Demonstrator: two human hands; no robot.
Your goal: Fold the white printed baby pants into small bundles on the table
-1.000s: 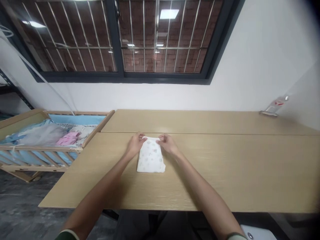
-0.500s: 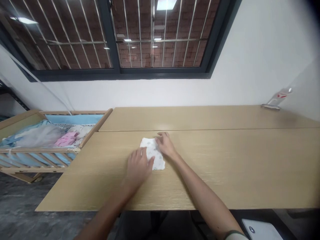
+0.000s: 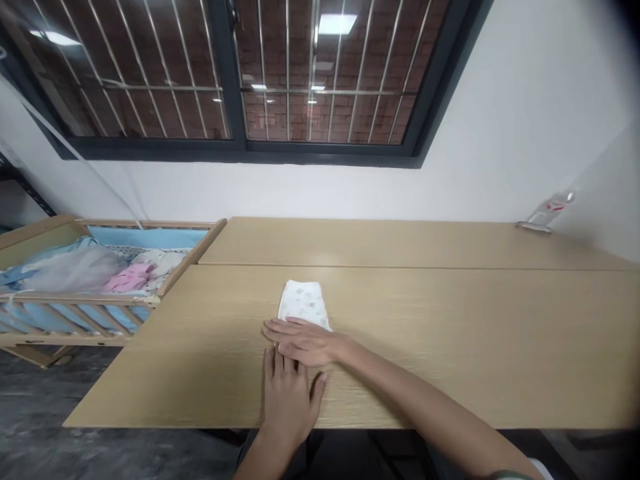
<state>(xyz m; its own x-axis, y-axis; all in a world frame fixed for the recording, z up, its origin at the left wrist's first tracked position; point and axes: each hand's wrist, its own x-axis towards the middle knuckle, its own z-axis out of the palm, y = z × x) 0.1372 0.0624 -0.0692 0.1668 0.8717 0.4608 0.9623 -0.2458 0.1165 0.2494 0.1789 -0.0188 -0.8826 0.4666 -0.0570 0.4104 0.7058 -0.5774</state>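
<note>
A small folded white cloth [image 3: 304, 300] with a faint print lies flat on the wooden table [image 3: 450, 333]. Across its near edge rests my right hand [image 3: 303, 340], palm down, fingers stretched out to the left; it covers the lower part of the cloth. My left hand [image 3: 290, 393] lies flat just in front of it, nearer the table's front edge. Its fingers point away from me, with the tips close against or under the right hand, and the thumb stands apart. Whether the left fingertips touch the cloth is hidden.
To the left stands a wooden crib [image 3: 100, 303] with blue lining, holding a pink cloth [image 3: 131, 277] and other bedding. A clear plastic item [image 3: 545, 213] sits at the table's back right by the wall. Behind the table is a barred window [image 3: 325, 80].
My right hand has come from the cloth's far right side to its near edge and flattened. My left hand has drawn back toward me, off the cloth's left side. The cloth looks neater.
</note>
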